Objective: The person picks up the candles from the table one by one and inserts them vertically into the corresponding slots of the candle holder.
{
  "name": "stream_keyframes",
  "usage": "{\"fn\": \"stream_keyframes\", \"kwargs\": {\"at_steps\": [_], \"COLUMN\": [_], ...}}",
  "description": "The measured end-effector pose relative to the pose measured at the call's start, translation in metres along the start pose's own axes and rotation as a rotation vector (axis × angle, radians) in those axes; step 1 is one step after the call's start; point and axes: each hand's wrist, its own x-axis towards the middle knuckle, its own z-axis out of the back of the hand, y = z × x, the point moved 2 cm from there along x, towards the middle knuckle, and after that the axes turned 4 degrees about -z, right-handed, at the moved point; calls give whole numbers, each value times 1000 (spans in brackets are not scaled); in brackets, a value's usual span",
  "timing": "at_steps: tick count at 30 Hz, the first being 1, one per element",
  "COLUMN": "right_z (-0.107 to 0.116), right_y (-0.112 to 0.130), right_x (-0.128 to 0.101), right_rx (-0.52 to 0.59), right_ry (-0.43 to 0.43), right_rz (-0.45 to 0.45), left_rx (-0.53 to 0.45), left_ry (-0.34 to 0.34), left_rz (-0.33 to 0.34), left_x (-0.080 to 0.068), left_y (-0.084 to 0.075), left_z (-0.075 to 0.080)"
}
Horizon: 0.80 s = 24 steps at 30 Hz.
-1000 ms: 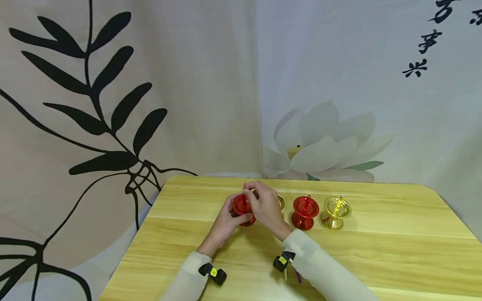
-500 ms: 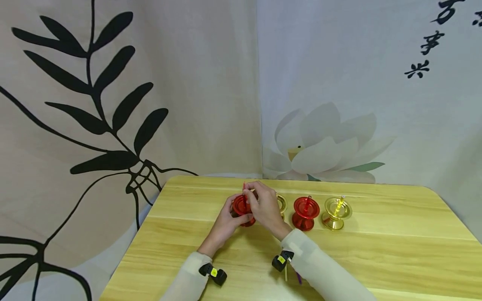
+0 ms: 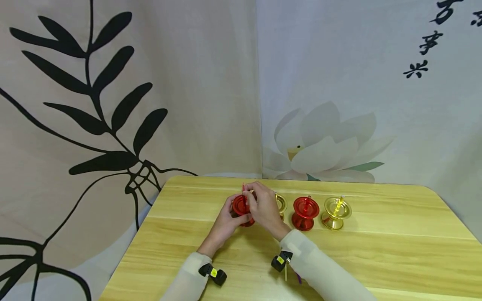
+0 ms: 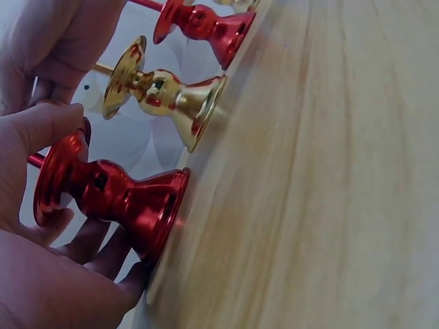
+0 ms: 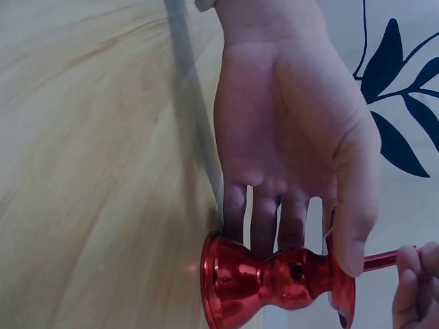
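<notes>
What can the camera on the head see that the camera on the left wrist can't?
Only the head view shows all four candle holders in a row, including the far gold candle holder, plus the lotus wall hanging. Only the left wrist view shows the red candle holder's flared base sitting on the table. Both show the left hand gripping that red holder.

A gold holder (image 3: 280,203), a second red holder (image 3: 305,213) and another gold holder (image 3: 335,212) are standing in a row on the bench (image 3: 395,251).

Black brush-written characters (image 3: 426,41) stand on the pale wall hanging (image 3: 376,62), at about one o'clock. Only "兴" reads clearly; the others are cut off or unclear.
</notes>
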Motion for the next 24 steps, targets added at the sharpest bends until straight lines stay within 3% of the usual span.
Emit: {"fn": "stream_keyframes", "kwargs": {"at_steps": [14, 24], "right_z": [11, 51], "right_y": [0, 9], "right_x": [-6, -37], "right_rx": [17, -41], "right_ry": [-4, 148], "right_rz": [-41, -109], "left_rx": [14, 41], "left_ry": [9, 20], "left_rz": [-4, -17], "left_x": [1, -2], "left_y": [0, 0], "left_z": [-2, 0]}}
